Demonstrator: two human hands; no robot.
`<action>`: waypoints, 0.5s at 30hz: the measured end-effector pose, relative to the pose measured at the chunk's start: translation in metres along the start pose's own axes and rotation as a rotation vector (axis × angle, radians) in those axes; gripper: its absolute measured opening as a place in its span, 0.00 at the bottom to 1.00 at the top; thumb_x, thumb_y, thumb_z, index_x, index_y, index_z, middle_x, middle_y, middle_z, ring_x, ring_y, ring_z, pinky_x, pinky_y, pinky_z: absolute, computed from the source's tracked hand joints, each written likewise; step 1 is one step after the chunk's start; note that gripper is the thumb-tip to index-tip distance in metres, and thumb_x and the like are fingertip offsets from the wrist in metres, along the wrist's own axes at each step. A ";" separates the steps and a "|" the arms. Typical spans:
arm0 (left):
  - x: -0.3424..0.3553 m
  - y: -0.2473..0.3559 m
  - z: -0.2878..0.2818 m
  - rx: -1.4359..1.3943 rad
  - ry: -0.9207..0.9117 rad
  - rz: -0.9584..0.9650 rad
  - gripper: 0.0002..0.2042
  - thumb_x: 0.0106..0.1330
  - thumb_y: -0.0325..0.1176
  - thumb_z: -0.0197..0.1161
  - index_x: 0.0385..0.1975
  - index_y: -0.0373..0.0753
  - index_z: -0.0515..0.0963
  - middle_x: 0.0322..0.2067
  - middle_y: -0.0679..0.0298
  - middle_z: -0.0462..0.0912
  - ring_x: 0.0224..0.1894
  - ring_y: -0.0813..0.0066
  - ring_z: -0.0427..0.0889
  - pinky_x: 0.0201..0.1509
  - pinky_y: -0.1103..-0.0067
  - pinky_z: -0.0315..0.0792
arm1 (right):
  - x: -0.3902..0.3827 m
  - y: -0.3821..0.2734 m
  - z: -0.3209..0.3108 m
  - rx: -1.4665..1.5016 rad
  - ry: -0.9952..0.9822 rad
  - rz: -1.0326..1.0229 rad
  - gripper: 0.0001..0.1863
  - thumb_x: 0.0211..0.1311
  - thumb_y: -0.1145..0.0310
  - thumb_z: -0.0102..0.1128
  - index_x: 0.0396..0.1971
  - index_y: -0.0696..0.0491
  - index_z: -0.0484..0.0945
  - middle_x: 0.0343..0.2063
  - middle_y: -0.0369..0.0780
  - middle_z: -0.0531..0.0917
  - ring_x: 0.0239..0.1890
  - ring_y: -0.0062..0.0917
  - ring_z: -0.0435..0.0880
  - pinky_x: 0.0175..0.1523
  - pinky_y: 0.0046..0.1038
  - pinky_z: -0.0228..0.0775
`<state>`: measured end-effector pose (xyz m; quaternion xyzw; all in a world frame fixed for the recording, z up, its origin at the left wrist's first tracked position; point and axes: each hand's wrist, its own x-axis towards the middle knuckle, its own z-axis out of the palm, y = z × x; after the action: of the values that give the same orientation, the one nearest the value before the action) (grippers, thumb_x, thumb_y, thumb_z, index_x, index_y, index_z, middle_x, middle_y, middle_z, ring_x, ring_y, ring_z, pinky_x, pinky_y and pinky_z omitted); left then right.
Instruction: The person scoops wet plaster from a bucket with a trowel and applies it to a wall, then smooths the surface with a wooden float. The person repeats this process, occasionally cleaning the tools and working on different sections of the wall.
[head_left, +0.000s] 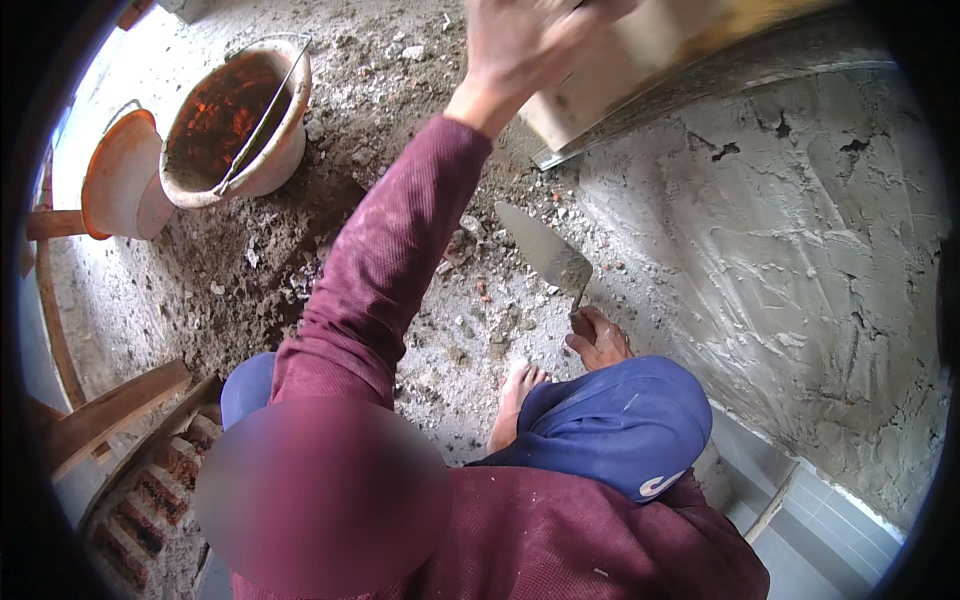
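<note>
My left hand, at the end of my raised maroon sleeve, reaches to the top of the view beside a pale board; its fingers are blurred and partly cut off, so I cannot tell what they grip. Low by my bent right knee, my right hand is closed on the handle of a trowel, whose blade points up and left over the rubble-strewn floor. To the right of the trowel is a surface of rough grey mortar.
Two mortar-stained buckets stand at the upper left. Wooden planks and broken brickwork lie at the lower left. A metal-edged strip runs along the mortar surface. Grey tiling shows at the lower right. My bare foot rests on the debris.
</note>
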<state>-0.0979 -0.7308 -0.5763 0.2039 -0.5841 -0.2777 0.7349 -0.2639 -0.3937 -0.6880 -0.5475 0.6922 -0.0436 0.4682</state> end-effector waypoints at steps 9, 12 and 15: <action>-0.081 -0.031 -0.039 0.153 -0.217 -0.267 0.13 0.52 0.38 0.67 0.31 0.36 0.80 0.25 0.62 0.84 0.25 0.75 0.83 0.31 0.77 0.77 | -0.020 0.035 0.023 -0.074 0.348 0.008 0.16 0.55 0.59 0.61 0.41 0.51 0.79 0.49 0.52 0.75 0.53 0.43 0.74 0.59 0.35 0.65; -0.043 -0.035 -0.095 0.007 -0.138 -0.199 0.05 0.56 0.31 0.61 0.21 0.41 0.76 0.19 0.67 0.79 0.19 0.84 0.77 0.21 0.82 0.74 | -0.029 0.025 0.018 0.038 0.501 0.067 0.15 0.54 0.60 0.62 0.40 0.50 0.78 0.41 0.48 0.77 0.44 0.38 0.76 0.52 0.34 0.67; 0.010 0.031 -0.129 -0.273 -0.027 -0.409 0.12 0.65 0.40 0.55 0.23 0.40 0.72 0.16 0.68 0.70 0.18 0.80 0.69 0.20 0.81 0.65 | -0.026 0.018 0.012 0.099 0.505 0.076 0.13 0.56 0.62 0.59 0.39 0.52 0.76 0.34 0.43 0.77 0.37 0.31 0.75 0.45 0.31 0.68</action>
<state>0.0343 -0.7165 -0.5800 0.2130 -0.4976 -0.4999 0.6762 -0.2697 -0.3603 -0.6889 -0.4695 0.8041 -0.1950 0.3081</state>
